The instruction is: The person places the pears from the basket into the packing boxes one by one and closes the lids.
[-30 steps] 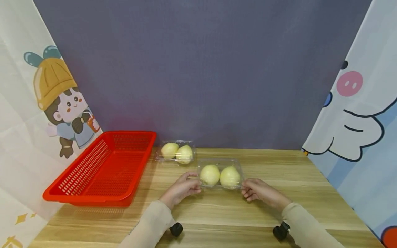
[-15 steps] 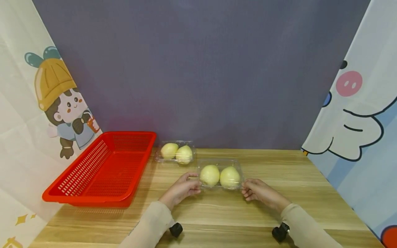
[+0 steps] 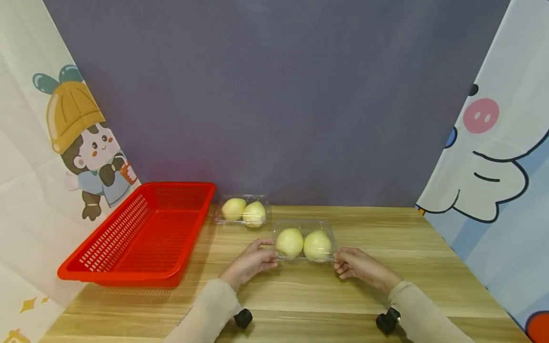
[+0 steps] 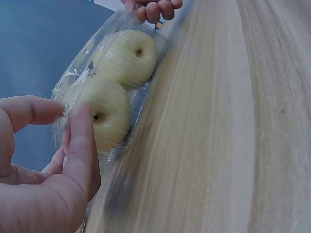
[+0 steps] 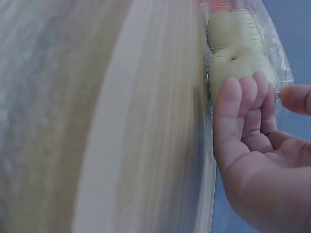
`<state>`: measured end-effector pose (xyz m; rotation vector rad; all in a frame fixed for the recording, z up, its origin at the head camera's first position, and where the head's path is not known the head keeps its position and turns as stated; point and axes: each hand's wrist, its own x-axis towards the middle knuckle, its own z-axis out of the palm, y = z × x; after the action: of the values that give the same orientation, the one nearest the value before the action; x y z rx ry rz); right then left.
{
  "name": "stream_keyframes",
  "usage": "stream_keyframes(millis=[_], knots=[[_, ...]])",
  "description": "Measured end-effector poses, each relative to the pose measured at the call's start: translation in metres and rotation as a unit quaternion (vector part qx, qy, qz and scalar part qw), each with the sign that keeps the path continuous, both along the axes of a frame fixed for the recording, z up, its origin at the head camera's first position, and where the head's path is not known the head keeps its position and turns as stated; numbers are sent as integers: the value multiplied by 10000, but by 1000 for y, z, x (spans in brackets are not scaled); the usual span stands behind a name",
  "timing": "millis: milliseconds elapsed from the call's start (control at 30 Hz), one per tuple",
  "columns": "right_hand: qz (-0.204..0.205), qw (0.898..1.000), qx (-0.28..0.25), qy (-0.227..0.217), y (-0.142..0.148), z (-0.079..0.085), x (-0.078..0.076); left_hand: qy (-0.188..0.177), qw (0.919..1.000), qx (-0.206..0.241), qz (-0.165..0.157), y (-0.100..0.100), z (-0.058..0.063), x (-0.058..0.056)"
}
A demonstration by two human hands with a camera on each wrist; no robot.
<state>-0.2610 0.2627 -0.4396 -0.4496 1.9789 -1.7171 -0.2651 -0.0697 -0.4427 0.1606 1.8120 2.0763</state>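
A clear plastic clamshell box [image 3: 310, 224] holds two pale yellow pears [image 3: 289, 243] side by side on the wooden table. At its left end my left hand [image 3: 249, 263] pinches the edge between thumb and fingers; the left wrist view shows the thumb [image 4: 82, 126] over the near corner. My right hand [image 3: 366, 267] grips the opposite end, its fingers [image 5: 227, 99] curled at the corner in the right wrist view. In the head view the box's lid looks closed over the pears.
A second clear box [image 3: 218, 220] with two pears [image 3: 233, 209] stands behind and to the left, near the dark backdrop [image 3: 274, 105]. On the far left is a red plastic basket [image 3: 124, 276] with slotted walls. Printed cloths [image 3: 484, 190] flank the wooden table [image 3: 309, 305].
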Motion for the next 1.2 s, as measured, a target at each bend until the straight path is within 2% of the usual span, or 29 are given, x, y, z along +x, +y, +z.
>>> stream_keyframes(millis=[367, 733, 1033, 1133, 1200], knots=[[70, 10000, -46, 4, 1, -1, 0, -54, 10000, 32, -56, -2, 0, 0], [50, 10000, -41, -75, 1, -1, -1, 94, 9998, -45, -169, -5, 0, -1], [60, 9999, -43, -108, 1, 0, 0, 413, 9948, -802, -463, -12, 5, -3], [46, 9999, -48, -126, 0, 0, 0, 678, 9895, -1198, -433, -13, 9, -4], [40, 9999, -64, -137, 0, 0, -1, 942, 9827, -1555, -357, -13, 11, -4]])
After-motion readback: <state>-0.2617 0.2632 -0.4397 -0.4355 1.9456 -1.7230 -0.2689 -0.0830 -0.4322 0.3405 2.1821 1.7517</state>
